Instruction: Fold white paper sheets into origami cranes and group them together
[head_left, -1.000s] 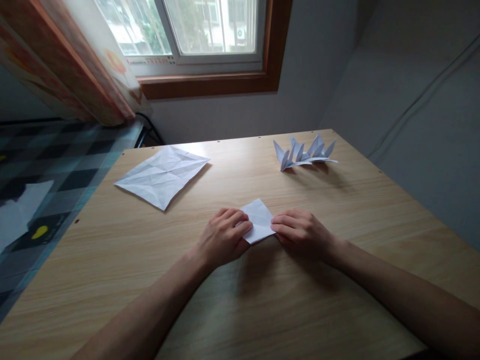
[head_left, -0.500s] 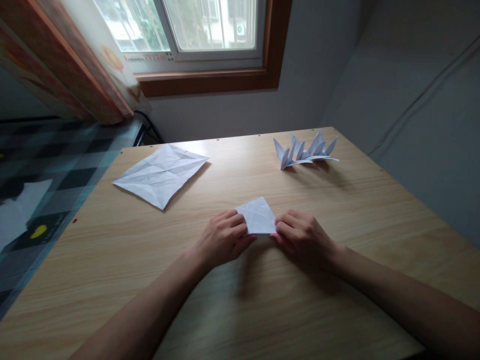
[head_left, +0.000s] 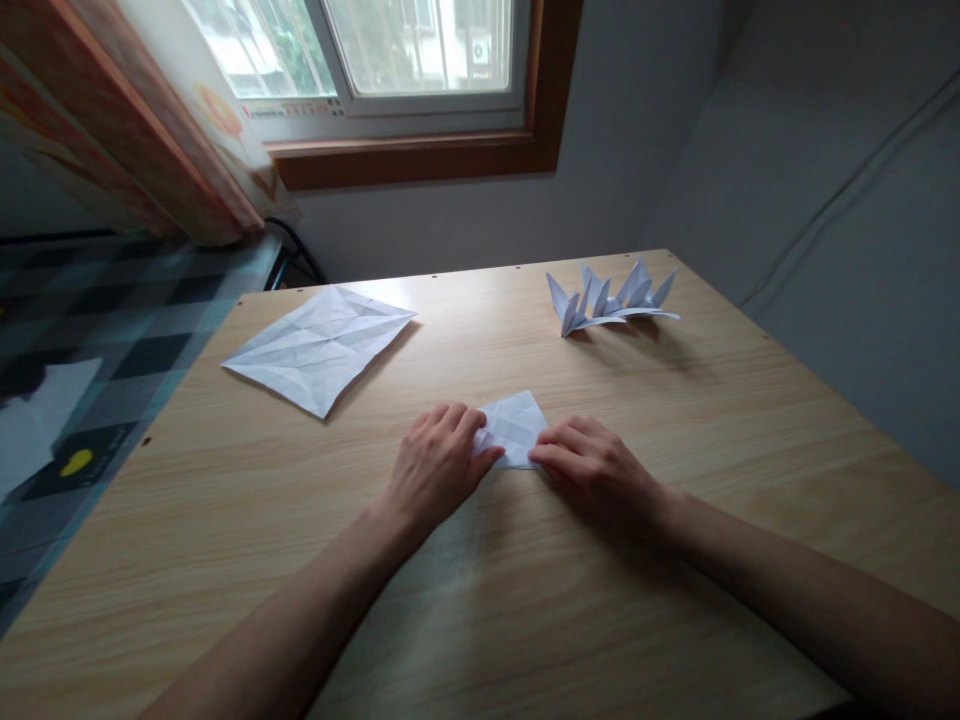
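Note:
A small folded sheet of white paper (head_left: pixel 516 425) lies on the wooden table between my two hands. Its far corner points away from me, and crease lines show on its face. My left hand (head_left: pixel 442 455) covers the paper's left corner, with fingers curled on it and the thumb along the near edge. At the right near corner, my right hand (head_left: pixel 589 455) pinches the paper with its fingers pressed together. The undersides of both hands are hidden.
A creased, unfolded paper sheet (head_left: pixel 322 345) lies at the table's back left. Several folded paper cranes (head_left: pixel 611 300) stand at the back right. Left of the wooden table (head_left: pixel 360 620) is a surface with a checked cloth (head_left: pixel 142 330). A window (head_left: pixel 427 50) is behind.
My left hand has shifted slightly left and its thumb has come up onto the near edge. My right hand has moved a little left over the paper's corner.

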